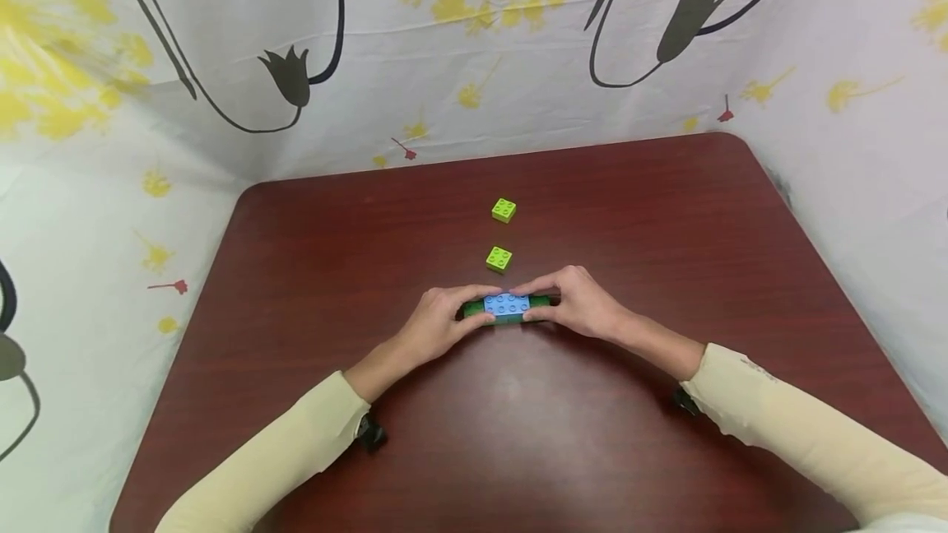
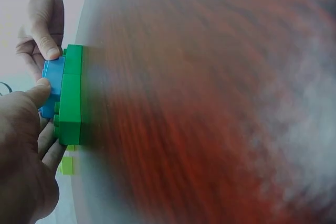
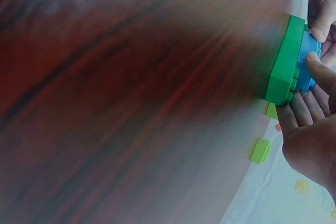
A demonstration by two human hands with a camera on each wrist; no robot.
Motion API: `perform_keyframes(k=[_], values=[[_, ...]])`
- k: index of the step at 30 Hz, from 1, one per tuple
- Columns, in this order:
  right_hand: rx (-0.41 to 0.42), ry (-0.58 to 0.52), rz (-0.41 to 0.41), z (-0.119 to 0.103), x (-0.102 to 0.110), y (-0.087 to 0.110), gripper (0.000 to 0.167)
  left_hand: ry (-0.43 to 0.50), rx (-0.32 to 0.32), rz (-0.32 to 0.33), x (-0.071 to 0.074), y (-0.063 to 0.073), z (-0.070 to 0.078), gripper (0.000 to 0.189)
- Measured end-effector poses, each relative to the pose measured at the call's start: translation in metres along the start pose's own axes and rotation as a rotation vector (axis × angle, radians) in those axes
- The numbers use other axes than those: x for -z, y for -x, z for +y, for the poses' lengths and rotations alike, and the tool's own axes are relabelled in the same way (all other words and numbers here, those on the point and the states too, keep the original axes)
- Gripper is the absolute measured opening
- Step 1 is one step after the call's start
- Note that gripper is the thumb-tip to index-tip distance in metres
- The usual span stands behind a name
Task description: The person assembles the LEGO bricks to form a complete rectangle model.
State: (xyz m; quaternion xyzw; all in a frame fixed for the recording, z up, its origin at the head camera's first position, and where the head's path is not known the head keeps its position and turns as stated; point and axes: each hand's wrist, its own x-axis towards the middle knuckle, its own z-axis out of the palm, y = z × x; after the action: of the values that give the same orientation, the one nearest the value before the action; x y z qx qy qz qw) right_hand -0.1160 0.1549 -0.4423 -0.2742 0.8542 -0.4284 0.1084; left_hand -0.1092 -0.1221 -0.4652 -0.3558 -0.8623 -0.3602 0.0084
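A blue toy building brick (image 1: 507, 304) with two rows of studs sits on top of two green bricks (image 2: 71, 108) laid end to end, bridging the seam between them. My left hand (image 1: 435, 321) pinches the blue brick's left end, thumb on the near side and fingers on the far side. At its right end my right hand (image 1: 587, 303) grips the same brick in a mirrored pinch. Green studs show beyond both ends of the blue brick. The fingers behind the bricks are partly hidden in the wrist views.
Two small lime-green bricks lie beyond the hands, one nearer (image 1: 499, 259) and one farther (image 1: 504, 210). The dark red-brown table (image 1: 333, 245) has rounded far corners. Patterned white cloth (image 1: 474, 64) hangs behind it and at both sides.
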Motion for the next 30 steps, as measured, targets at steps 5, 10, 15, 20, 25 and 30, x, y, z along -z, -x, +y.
perform_keyframes(k=[5, 10, 15, 20, 25, 30], values=[[-0.004, 0.002, -0.001, 0.0, 0.0, 0.0, 0.037, -0.012, 0.003, -0.013, 0.0, -0.001, -0.001, 0.043], [-0.002, -0.01, 0.002, 0.002, -0.002, -0.001, 0.036, -0.023, 0.007, -0.017, 0.0, 0.0, -0.001, 0.043], [-0.004, -0.023, 0.007, 0.003, -0.002, -0.001, 0.036, 0.021, 0.051, -0.026, 0.001, -0.001, 0.0, 0.043], [-0.007, -0.035, 0.013, 0.004, -0.001, 0.0, 0.035, 0.084, 0.098, -0.07, 0.005, -0.005, 0.003, 0.043], [-0.006, -0.055, 0.012, 0.004, -0.002, -0.001, 0.035, 0.115, 0.119, -0.111, 0.013, -0.009, 0.001, 0.045], [-0.006, -0.058, 0.016, 0.005, -0.002, -0.001, 0.036, 0.181, 0.114, -0.079, 0.021, -0.016, -0.003, 0.044]])
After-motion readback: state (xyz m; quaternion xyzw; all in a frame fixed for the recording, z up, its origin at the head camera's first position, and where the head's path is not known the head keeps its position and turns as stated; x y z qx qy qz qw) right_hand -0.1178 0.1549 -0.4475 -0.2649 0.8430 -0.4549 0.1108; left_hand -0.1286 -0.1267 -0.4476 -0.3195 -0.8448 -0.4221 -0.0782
